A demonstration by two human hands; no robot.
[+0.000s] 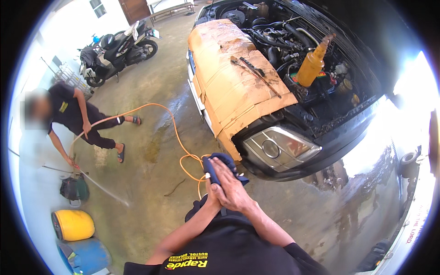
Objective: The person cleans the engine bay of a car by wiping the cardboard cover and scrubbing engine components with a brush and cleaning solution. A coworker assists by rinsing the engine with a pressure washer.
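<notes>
A dark blue cloth (208,168) is bunched between my two hands, in front of my body. My right hand (232,189) presses over it from the right, its fingers stretched along the fabric. Beneath and to the left, my left hand (212,195) holds the same cloth, its fingers mostly hidden by the cloth and the right hand. Just beyond the hands are a car's headlight (275,149) and an orange hose (176,126) looped on the floor.
Cardboard (215,59) covers the car's fender, with dark thin strips (256,73) on it. A yellow-brown bottle (311,66) stands in the open engine bay. At left, another person (68,107) sprays water. A motorcycle (117,52), yellow drum (75,224) and blue drum (91,256) stand farther off.
</notes>
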